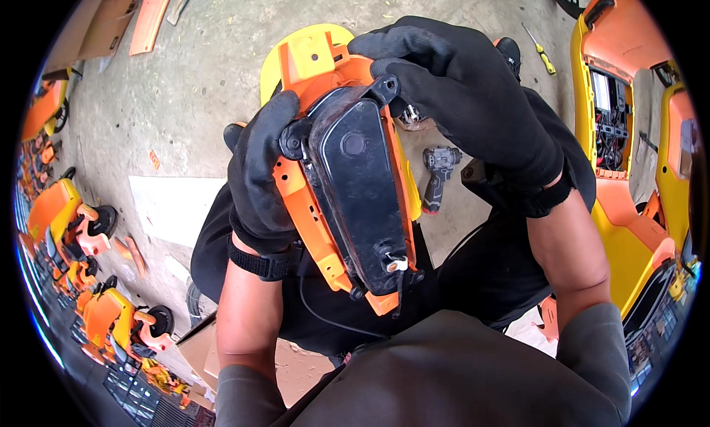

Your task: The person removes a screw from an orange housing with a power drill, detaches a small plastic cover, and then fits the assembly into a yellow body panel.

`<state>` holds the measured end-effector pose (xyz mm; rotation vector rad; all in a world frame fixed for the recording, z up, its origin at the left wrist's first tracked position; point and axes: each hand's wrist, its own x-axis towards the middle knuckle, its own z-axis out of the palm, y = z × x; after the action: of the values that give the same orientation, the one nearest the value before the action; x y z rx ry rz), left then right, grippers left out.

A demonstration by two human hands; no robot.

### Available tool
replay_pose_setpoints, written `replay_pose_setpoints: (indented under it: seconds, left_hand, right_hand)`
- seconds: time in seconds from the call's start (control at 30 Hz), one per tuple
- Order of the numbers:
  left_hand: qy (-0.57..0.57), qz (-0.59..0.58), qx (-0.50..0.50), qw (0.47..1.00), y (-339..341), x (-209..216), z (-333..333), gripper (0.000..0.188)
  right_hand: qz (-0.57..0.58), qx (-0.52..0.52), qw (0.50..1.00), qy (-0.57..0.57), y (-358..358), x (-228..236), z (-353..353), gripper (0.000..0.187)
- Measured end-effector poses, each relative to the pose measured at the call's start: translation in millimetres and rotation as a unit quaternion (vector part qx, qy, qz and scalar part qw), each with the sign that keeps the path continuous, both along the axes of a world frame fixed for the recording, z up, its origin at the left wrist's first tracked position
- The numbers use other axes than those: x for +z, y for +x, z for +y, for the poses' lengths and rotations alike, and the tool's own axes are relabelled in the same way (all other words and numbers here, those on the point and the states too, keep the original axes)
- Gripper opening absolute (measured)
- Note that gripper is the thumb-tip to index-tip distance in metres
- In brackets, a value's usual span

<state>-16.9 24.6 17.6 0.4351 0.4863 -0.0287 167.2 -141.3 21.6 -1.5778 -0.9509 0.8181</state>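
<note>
Left hand [260, 172] and right hand [460, 94] grip 1 orange-and-black housing [359, 197] between them.

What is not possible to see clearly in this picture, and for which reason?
All in the head view:
Left hand: fingers mostly hidden behind the orange housing.
Shiny metallic thing: partly covered by the right hand, kind unclear.
Top-right wheel: cut off by the edge.
Far-left orange shapes: too small.

Glossy black plastic housing [359, 197] (faintly smudged), smooth orange plastic frame [305, 206], fingers [276, 112] in matt cloth, dull concrete floor [214, 72]
</note>
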Motion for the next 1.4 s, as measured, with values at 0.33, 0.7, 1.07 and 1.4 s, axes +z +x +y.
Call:
replay_pose_setpoints:
  seconds: [0.33,0.7,1.07,1.4]
  left_hand:
    - [0.225,0.122,0.041,0.966,-11,-13,-5,0.076]
    - [0.017,0.101,0.011,0.995,10,14,-12,0.079]
    - [-0.047,-0.022,0.015,0.999,12,13,-10,0.050]
    - [0.411,-0.104,-0.070,0.903,31,34,-20,0.060]
  right_hand:
    - [0.059,-0.015,0.998,-0.016,-5,5,2,0.028]
    - [0.092,-0.058,0.991,0.080,-12,-1,5,0.022]
    - [0.126,-0.057,0.988,0.069,-5,5,7,0.013]
    - [0.212,0.016,0.977,-0.028,22,22,-6,0.017]
